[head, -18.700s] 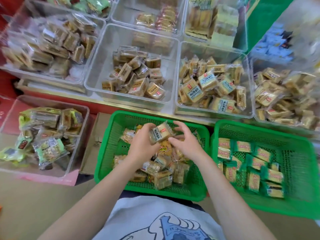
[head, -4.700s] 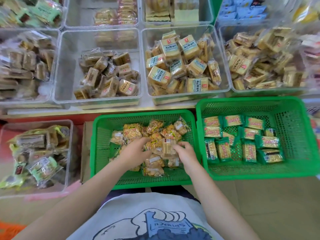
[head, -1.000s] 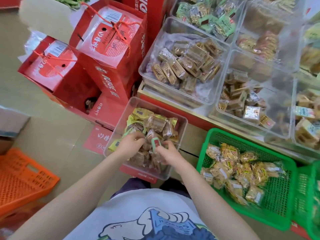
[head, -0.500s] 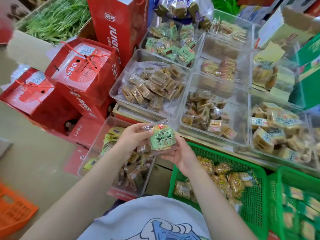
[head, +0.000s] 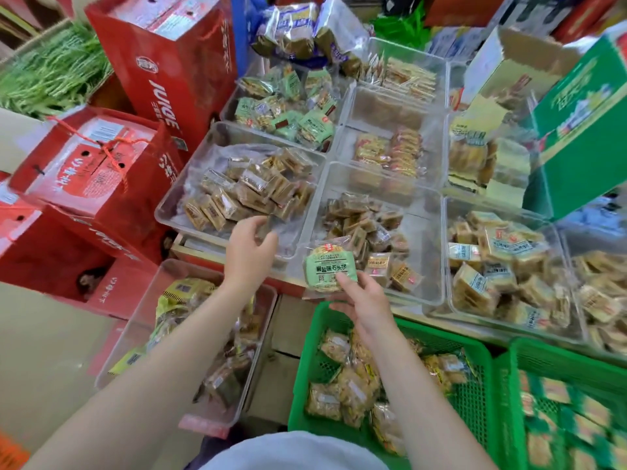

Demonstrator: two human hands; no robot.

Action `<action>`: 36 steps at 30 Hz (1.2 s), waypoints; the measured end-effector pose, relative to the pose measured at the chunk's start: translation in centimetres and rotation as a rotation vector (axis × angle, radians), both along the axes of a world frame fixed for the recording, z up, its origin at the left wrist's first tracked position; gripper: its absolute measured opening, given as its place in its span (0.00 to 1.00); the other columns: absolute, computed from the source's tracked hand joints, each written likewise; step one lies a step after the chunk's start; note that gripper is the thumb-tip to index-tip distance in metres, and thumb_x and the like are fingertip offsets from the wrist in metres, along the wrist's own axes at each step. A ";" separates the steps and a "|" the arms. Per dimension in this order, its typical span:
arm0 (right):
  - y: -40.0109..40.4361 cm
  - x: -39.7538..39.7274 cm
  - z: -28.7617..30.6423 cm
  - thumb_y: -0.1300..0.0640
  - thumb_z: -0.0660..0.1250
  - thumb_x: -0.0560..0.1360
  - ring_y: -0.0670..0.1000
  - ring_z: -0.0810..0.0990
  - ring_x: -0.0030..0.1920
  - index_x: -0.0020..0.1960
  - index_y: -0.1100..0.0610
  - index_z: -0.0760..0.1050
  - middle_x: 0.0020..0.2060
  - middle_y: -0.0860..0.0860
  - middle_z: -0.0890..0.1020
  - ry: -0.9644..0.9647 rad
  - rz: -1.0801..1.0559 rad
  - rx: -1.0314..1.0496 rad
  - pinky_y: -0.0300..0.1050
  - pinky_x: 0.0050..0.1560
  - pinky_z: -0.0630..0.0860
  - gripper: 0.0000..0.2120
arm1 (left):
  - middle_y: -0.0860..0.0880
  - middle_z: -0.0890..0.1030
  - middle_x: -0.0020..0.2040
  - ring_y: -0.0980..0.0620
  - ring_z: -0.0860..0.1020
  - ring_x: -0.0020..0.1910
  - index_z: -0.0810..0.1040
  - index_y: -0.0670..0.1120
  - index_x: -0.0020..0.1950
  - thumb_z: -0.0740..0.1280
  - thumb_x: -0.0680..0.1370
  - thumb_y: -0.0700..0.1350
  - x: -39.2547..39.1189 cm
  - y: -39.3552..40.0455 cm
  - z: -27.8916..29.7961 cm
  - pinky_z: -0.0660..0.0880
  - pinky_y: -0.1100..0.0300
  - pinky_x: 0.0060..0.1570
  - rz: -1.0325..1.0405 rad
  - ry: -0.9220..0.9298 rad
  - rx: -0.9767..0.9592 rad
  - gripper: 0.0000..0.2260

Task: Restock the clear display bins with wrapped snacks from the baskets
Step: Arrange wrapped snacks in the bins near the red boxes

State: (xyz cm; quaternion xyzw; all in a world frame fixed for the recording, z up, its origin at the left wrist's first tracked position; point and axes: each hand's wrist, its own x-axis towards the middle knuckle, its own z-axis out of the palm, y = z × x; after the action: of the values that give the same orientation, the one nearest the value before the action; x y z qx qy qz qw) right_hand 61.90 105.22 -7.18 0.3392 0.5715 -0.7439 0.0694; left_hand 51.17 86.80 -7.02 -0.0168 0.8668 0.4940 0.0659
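Note:
My right hand (head: 364,301) pinches a round green-labelled wrapped snack (head: 330,269) by its lower edge, holding it over the front rim of a clear display bin (head: 420,293) of small brown packets. My left hand (head: 249,249) hovers empty with loosely curled fingers at the front edge of the neighbouring clear bin (head: 176,218) of tan wrapped bars. A bin of similar green-labelled snacks (head: 288,110) sits further back. Below my right arm is a green basket (head: 305,378) of yellow wrapped snacks. A clear floor bin (head: 142,317) of mixed packets lies under my left forearm.
Red juice cartons (head: 101,171) are stacked at the left, with green vegetables (head: 51,72) behind them. A second green basket (head: 559,401) sits at the lower right. More clear bins of wrapped cakes (head: 502,266) fill the right, and a green box (head: 576,130) stands behind them.
My left hand has let go of the green-labelled snack and moved up towards the bins. My right hand now holds the snack alone, further forward and right. The view has tilted up.

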 end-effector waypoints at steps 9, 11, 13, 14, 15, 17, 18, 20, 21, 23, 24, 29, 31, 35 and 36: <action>2.2 -14.4 1.7 0.65 0.66 0.81 0.56 0.85 0.44 0.59 0.63 0.76 0.46 0.59 0.86 0.112 -0.071 -0.130 0.48 0.46 0.84 0.07 | 0.44 0.55 0.82 0.39 0.52 0.80 0.55 0.49 0.81 0.59 0.80 0.59 -9.8 -1.9 -5.7 0.51 0.38 0.76 -0.275 0.240 -0.818 0.32; 2.4 -17.8 1.4 0.65 0.65 0.81 0.56 0.85 0.45 0.60 0.64 0.75 0.48 0.59 0.85 0.117 -0.098 -0.183 0.48 0.49 0.84 0.09 | 0.42 0.62 0.79 0.38 0.57 0.78 0.61 0.48 0.79 0.59 0.79 0.57 -9.9 -2.3 -6.6 0.54 0.37 0.75 -0.246 0.279 -0.795 0.30; 2.4 -21.1 0.8 0.64 0.66 0.81 0.55 0.86 0.47 0.63 0.64 0.74 0.51 0.59 0.85 0.106 -0.114 -0.210 0.49 0.50 0.84 0.11 | 0.41 0.66 0.77 0.37 0.61 0.77 0.67 0.46 0.77 0.60 0.78 0.55 -9.9 -2.5 -7.3 0.55 0.36 0.74 -0.209 0.352 -0.726 0.28; 2.3 -22.7 0.5 0.64 0.66 0.80 0.55 0.86 0.46 0.64 0.64 0.74 0.52 0.59 0.85 0.092 -0.119 -0.195 0.48 0.49 0.84 0.13 | 0.41 0.67 0.76 0.38 0.61 0.76 0.69 0.46 0.76 0.61 0.77 0.54 -9.9 -2.6 -7.6 0.56 0.36 0.74 -0.195 0.376 -0.697 0.28; 2.1 -24.2 0.3 0.63 0.67 0.80 0.53 0.85 0.44 0.64 0.63 0.74 0.53 0.58 0.85 0.074 -0.120 -0.171 0.46 0.47 0.84 0.13 | 0.41 0.68 0.76 0.38 0.62 0.76 0.69 0.46 0.76 0.61 0.77 0.54 -9.9 -2.7 -7.8 0.56 0.37 0.74 -0.188 0.382 -0.685 0.28; 1.7 -27.2 0.0 0.63 0.68 0.79 0.51 0.84 0.39 0.64 0.62 0.74 0.52 0.57 0.84 0.057 -0.129 -0.125 0.42 0.40 0.80 0.14 | 0.41 0.67 0.77 0.39 0.61 0.77 0.68 0.47 0.76 0.61 0.77 0.55 -10.1 -2.7 -7.9 0.56 0.37 0.75 -0.192 0.376 -0.690 0.29; 1.4 -28.7 0.0 0.64 0.68 0.79 0.50 0.82 0.37 0.64 0.62 0.74 0.49 0.56 0.84 0.060 -0.145 -0.110 0.41 0.37 0.78 0.14 | 0.41 0.66 0.77 0.39 0.60 0.77 0.67 0.47 0.77 0.61 0.77 0.55 -10.2 -2.6 -7.9 0.56 0.37 0.75 -0.198 0.371 -0.698 0.29; 0.9 -31.3 0.1 0.67 0.69 0.78 0.51 0.80 0.34 0.65 0.65 0.71 0.45 0.57 0.82 0.058 -0.191 -0.081 0.40 0.32 0.78 0.17 | 0.41 0.65 0.78 0.39 0.60 0.78 0.67 0.48 0.77 0.60 0.77 0.55 -10.2 -2.6 -7.9 0.55 0.37 0.75 -0.209 0.361 -0.711 0.29; 0.7 -32.4 0.2 0.68 0.69 0.77 0.51 0.80 0.33 0.65 0.65 0.69 0.45 0.58 0.82 0.054 -0.209 -0.071 0.40 0.31 0.78 0.18 | 0.42 0.65 0.78 0.39 0.60 0.78 0.67 0.48 0.77 0.59 0.76 0.56 -10.2 -2.6 -7.9 0.55 0.37 0.75 -0.211 0.357 -0.715 0.29; 0.4 -34.4 0.1 0.70 0.68 0.77 0.53 0.82 0.37 0.66 0.65 0.67 0.47 0.59 0.81 0.047 -0.234 -0.078 0.41 0.36 0.82 0.20 | 0.42 0.65 0.78 0.39 0.60 0.78 0.67 0.48 0.77 0.58 0.76 0.56 -10.2 -2.6 -7.8 0.55 0.37 0.75 -0.210 0.351 -0.721 0.30; 0.3 -35.2 0.0 0.70 0.67 0.78 0.54 0.83 0.40 0.67 0.65 0.67 0.50 0.60 0.81 0.053 -0.240 -0.096 0.43 0.40 0.83 0.20 | 0.42 0.66 0.77 0.39 0.60 0.78 0.67 0.48 0.77 0.58 0.76 0.56 -10.2 -2.6 -7.8 0.55 0.37 0.75 -0.209 0.347 -0.721 0.30; 0.1 -37.3 -0.4 0.70 0.63 0.80 0.52 0.82 0.52 0.72 0.65 0.67 0.54 0.58 0.79 0.083 -0.289 -0.123 0.43 0.55 0.82 0.21 | 0.43 0.67 0.77 0.39 0.61 0.77 0.67 0.49 0.77 0.57 0.76 0.55 -10.2 -2.5 -7.6 0.54 0.38 0.76 -0.197 0.332 -0.730 0.30; -0.4 -37.1 -0.7 0.66 0.65 0.79 0.48 0.82 0.50 0.71 0.60 0.70 0.62 0.54 0.77 0.049 -0.250 0.312 0.38 0.44 0.81 0.20 | 0.43 0.66 0.77 0.39 0.61 0.77 0.66 0.49 0.78 0.57 0.76 0.56 -10.2 -2.5 -7.6 0.53 0.38 0.76 -0.201 0.322 -0.740 0.30; 0.2 -36.6 -2.6 0.61 0.64 0.77 0.53 0.70 0.69 0.69 0.55 0.72 0.72 0.54 0.69 0.201 0.131 1.281 0.46 0.66 0.73 0.20 | 0.43 0.66 0.77 0.40 0.60 0.77 0.66 0.49 0.78 0.59 0.76 0.56 -10.3 -2.3 -7.7 0.52 0.39 0.77 -0.202 0.326 -0.758 0.30; 0.6 -36.7 -3.3 0.58 0.64 0.78 0.55 0.66 0.73 0.71 0.53 0.71 0.74 0.55 0.66 0.172 0.260 1.329 0.53 0.72 0.68 0.21 | 0.43 0.67 0.77 0.40 0.61 0.77 0.66 0.49 0.78 0.59 0.76 0.56 -10.2 -2.3 -7.7 0.52 0.39 0.77 -0.199 0.329 -0.761 0.30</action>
State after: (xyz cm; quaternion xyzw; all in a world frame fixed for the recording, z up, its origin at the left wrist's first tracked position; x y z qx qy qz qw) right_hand 25.15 105.87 -10.50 0.1780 0.9466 -0.2450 -0.1105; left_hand 40.92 84.48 -14.70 0.1227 0.9837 0.1260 -0.0370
